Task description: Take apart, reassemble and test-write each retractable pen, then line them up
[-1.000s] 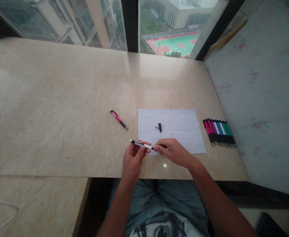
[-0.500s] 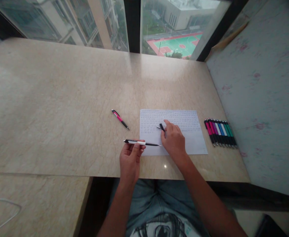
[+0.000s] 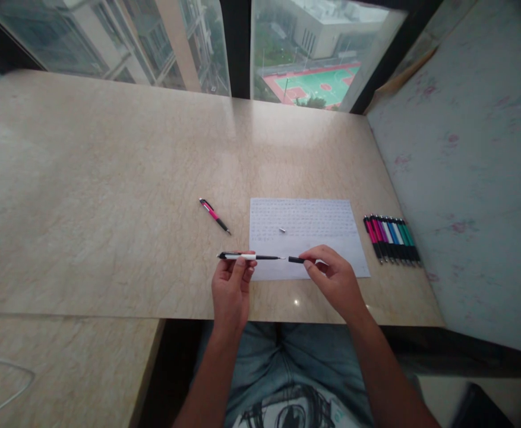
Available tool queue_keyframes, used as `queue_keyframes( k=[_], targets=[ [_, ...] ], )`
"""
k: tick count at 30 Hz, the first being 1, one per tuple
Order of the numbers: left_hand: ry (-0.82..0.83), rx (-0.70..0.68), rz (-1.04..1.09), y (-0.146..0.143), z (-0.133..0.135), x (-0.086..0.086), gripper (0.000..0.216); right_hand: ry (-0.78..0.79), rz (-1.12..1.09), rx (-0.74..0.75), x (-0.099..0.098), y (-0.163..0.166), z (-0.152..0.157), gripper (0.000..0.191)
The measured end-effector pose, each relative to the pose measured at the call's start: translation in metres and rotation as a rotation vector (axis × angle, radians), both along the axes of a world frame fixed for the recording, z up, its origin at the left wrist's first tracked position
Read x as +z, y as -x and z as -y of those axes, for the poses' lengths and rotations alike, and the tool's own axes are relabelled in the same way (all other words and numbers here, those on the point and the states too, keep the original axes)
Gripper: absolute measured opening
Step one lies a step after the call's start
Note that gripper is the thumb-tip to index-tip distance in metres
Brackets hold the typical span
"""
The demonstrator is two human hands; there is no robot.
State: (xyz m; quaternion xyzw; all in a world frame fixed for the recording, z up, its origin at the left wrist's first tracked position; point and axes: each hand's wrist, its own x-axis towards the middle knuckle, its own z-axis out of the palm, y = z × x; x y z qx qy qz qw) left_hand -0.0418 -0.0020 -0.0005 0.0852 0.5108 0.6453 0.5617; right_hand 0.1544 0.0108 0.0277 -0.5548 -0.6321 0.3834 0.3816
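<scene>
My left hand is closed on the barrel of a white ballpoint pen, held level with its bare refill sticking out to the right. A black rubber grip sleeve is pinched between the thumb and fingers of my right hand. The sleeve lines up with the refill tip, a small gap apart from it. Beneath both hands lies a sheet of paper with handwritten lines on its upper half. On it rests a small silver pen tip.
To the left of the paper lies a pink and black pen. A row of several coloured pens sits at the right, near the patterned wall. The stone-look counter runs back to the window. A white cable lies at lower left.
My right hand has picked the black grip sleeve up off the paper and brought it down and right, in line with the refill. The silver tip stays on the paper.
</scene>
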Motion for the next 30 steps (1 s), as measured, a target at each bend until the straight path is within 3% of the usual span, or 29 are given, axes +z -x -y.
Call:
queue_keyframes(
  k=[10, 14, 19, 24, 27, 30],
  targets=[
    [-0.025, -0.105, 0.083, -0.018, 0.008, 0.000, 0.028, -0.041, -0.054, 0.074, -0.001, 0.023, 0.001, 0.014],
    [-0.019, -0.085, 0.098, -0.017, 0.006, -0.001, 0.027, -0.012, -0.045, 0.087, -0.004, 0.022, -0.008, 0.014],
    [-0.018, -0.032, 0.093, -0.009, 0.003, -0.001, 0.026, -0.160, 0.310, -0.006, -0.022, 0.020, -0.040, 0.018],
    [-0.010, -0.039, 0.092, -0.007, 0.003, -0.003, 0.025, -0.265, 0.677, 0.020, -0.038, 0.034, -0.066, 0.021],
    [-0.008, -0.043, 0.089, -0.007, 0.003, -0.004, 0.025, -0.285, 0.732, 0.036, -0.040, 0.036, -0.068, 0.018],
    [-0.001, -0.037, 0.096, -0.007, 0.003, -0.004, 0.025, -0.299, 0.645, 0.020, -0.037, 0.029, -0.060, 0.016]
  ],
)
